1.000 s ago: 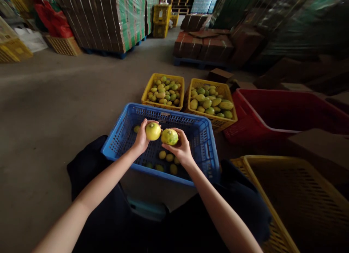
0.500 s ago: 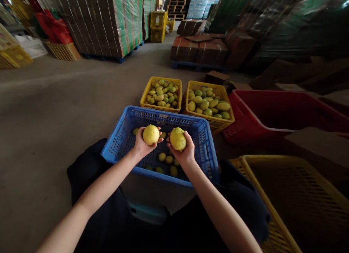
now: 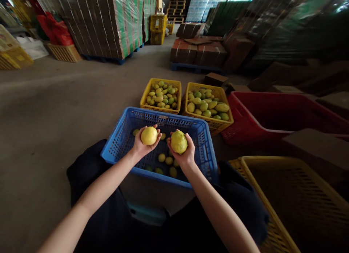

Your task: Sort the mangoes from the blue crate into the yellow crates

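My left hand cups a smooth yellow lemon from below, its fingers curled round the far side. In my right hand sits a second lemon, bumpier and greener than the first. Both hands are held palm up, side by side and apart, above a blue plastic crate. Several small yellow and green lemons lie scattered on the crate's floor, some of them hidden by my hands and forearms.
Two yellow crates full of yellow-green fruit, a left one and a right one, stand beyond the blue crate. To the right are a red bin and another yellow crate. Wrapped pallet stacks rise behind.
The lemon in my right hand has turned slightly and sits a little lower. The left lemon has shifted slightly left and has turned. Both stay in my hands.
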Demonstrator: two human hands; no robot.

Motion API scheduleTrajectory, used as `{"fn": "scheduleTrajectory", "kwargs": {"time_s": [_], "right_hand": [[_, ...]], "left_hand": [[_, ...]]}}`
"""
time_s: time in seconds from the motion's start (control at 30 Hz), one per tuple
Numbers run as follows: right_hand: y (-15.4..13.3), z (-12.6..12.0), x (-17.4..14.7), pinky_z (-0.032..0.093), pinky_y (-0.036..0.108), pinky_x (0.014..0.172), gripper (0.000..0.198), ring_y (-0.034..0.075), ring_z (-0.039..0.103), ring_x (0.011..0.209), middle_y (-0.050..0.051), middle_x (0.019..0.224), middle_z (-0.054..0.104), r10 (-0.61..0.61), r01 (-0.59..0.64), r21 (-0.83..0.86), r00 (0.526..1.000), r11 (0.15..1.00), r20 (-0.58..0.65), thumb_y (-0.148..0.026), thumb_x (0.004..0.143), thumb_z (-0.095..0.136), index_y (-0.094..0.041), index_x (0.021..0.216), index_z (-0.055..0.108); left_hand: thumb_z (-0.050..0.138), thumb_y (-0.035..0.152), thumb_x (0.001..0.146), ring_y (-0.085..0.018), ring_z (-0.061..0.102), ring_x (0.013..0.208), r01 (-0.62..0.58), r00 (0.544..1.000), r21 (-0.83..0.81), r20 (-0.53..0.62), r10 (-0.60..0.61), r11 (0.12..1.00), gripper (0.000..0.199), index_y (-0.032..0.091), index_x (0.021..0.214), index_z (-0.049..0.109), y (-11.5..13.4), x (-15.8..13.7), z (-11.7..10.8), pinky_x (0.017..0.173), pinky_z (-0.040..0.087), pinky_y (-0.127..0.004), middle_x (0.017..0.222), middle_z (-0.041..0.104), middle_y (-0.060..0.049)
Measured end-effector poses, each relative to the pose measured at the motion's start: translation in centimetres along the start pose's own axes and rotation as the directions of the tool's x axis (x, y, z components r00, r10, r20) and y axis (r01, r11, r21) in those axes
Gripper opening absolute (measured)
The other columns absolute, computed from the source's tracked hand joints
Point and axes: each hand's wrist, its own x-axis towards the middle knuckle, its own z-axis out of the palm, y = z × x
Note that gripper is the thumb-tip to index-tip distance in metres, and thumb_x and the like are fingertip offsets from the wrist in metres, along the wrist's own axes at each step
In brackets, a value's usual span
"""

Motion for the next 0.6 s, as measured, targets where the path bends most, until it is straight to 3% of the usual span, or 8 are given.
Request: {"fn": "scheduleTrajectory", "kwargs": {"time_s": [0.1,0.27,0.43,0.6], "right_hand": [[0.9,-0.2,-0.2,0.058,0.036,0.069,0.026,0.02,0.069,0.076,0.002,0.086,0.073,0.026,-0.025,-0.017,1.0,1.0,0.01,-0.041,0.074,0.062,-0.022,0.091,0.065],[1.6,-0.1,-0.4,0.058,0.038,0.067,0.025,0.021,0.069,0.072,0.002,0.08,0.073,0.068,-0.059,-0.094,0.993,0.994,0.094,-0.042,0.072,0.063,-0.021,0.086,0.065],[1.3,-0.3,-0.5,0.057,0.036,0.059,0.021,0.021,0.067,0.07,0.001,0.075,0.069,0.082,-0.046,-0.151,0.965,0.987,0.247,-0.038,0.066,0.064,-0.02,0.076,0.063],[1.4,-0.4,-0.8,0.051,0.033,0.045,0.023,0.02,0.063,0.057,0.002,0.068,0.064,0.183,-0.083,-0.235,0.877,0.968,0.444,-0.041,0.065,0.061,-0.019,0.069,0.058]], "left_hand": [[0.05,0.026,0.082,-0.016,0.067,0.088,-0.054,0.998,-0.045,-0.037,0.052,0.998,0.021,0.016,0.092,0.065,-0.5,0.0,0.2,0.08,0.055,-0.028,0.086,0.07,-0.006],[0.048,0.028,0.082,-0.015,0.065,0.076,-0.046,0.999,0.05,-0.024,0.047,0.998,0.021,0.016,0.079,0.064,-0.5,-0.1,0.4,0.072,0.053,-0.028,0.075,0.067,-0.004],[0.043,0.03,0.08,-0.015,0.06,0.059,-0.007,0.993,0.212,0.116,-0.018,0.977,0.03,0.014,0.064,0.062,-0.2,-0.4,0.4,0.059,0.05,-0.029,0.065,0.061,-0.005],[0.045,0.03,0.074,-0.019,0.058,0.052,-0.056,0.962,0.394,0.266,-0.056,0.917,0.03,0.013,0.058,0.064,-0.1,-0.5,-0.1,0.052,0.046,-0.031,0.059,0.058,-0.008]]}}
